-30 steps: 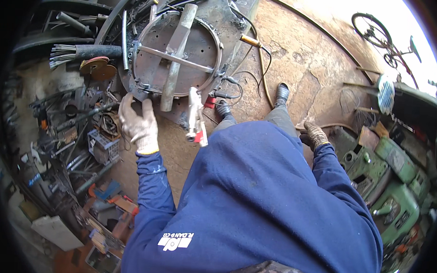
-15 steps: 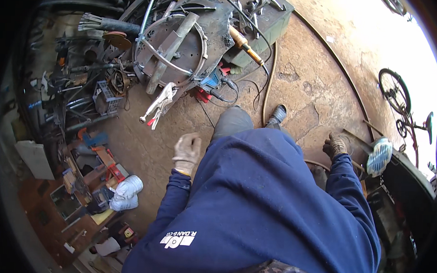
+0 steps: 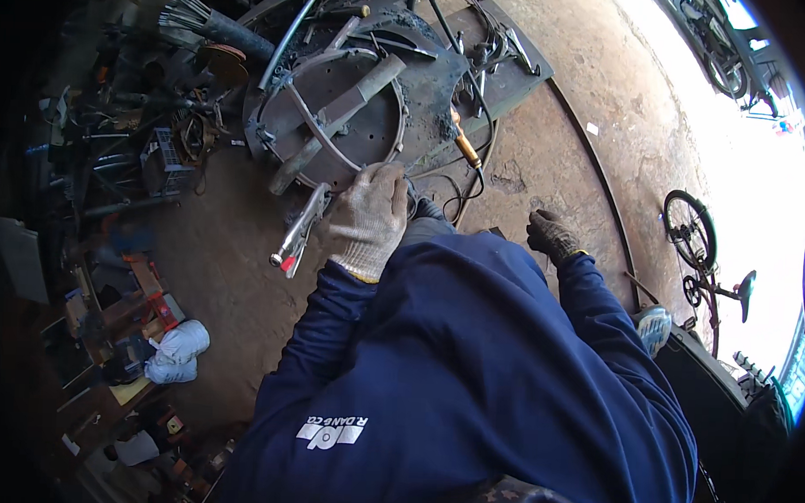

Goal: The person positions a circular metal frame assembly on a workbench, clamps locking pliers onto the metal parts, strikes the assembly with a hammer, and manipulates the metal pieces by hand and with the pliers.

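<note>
My left hand (image 3: 368,217), in a pale knitted glove, is at the near edge of a round metal hoop frame (image 3: 322,129). Its fingers bend away from view, so whether they touch the hoop cannot be made out. Just left of it, locking pliers (image 3: 302,230) with a red release lever hang from the frame's edge. A flat metal bar (image 3: 341,112) and a round tube (image 3: 296,168) lie across the hoop on a dark steel plate (image 3: 426,97). My right hand (image 3: 554,235), in a darker dirty glove, hangs over the floor with fingers curled and nothing visible in them.
An orange-handled tool (image 3: 465,145) with a cable lies beside the plate. Clamps (image 3: 516,51) sit on a metal box at the far side. Hoses (image 3: 592,156) cross the floor. A bicycle (image 3: 690,230) stands right; a crate (image 3: 166,163), scrap and white bags (image 3: 179,350) are left.
I have moved closer to the steel plate. My left hand has gone forward to the hoop's near edge beside the pliers. The right hand has come forward and inward, away from the bars at right.
</note>
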Action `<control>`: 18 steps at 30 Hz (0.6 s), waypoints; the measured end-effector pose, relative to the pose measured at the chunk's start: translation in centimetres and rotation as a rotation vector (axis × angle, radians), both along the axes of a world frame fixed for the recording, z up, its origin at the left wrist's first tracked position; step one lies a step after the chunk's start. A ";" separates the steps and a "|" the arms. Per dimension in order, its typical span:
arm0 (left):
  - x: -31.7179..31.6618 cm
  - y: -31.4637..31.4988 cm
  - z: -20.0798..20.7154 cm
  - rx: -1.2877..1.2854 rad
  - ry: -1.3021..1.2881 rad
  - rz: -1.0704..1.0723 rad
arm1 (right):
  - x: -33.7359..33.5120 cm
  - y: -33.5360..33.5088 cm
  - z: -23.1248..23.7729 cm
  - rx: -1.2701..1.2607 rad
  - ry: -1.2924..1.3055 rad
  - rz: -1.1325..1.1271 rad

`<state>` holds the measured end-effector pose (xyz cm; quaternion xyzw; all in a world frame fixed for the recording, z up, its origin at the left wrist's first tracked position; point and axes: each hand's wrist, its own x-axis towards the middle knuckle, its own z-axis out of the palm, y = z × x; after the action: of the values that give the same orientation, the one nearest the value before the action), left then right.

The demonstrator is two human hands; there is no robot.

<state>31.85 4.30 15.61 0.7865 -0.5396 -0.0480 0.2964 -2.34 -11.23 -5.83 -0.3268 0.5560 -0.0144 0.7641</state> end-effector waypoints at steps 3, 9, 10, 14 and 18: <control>0.9 -0.9 0.5 0.173 0.016 0.034 | 0.6 -3.5 0.7 -0.037 0.074 -0.051; 1.6 -2.1 0.5 0.420 -0.093 0.130 | -0.8 -9.3 -5.2 -0.377 0.041 0.369; 1.6 -2.3 0.5 0.428 -0.087 0.165 | 1.6 -10.4 -3.7 -0.304 0.070 0.322; 0.5 -2.8 -0.4 0.566 -0.109 0.315 | 9.2 -13.5 3.7 -0.213 0.082 0.222; -0.4 -4.0 -0.8 0.485 -0.110 0.463 | 12.6 -20.5 1.7 -0.272 -0.034 0.467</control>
<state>31.43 0.30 14.84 0.9373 -0.3346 -0.0640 0.0741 10.24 -31.77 -4.10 -0.5455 0.4457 0.0822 0.7050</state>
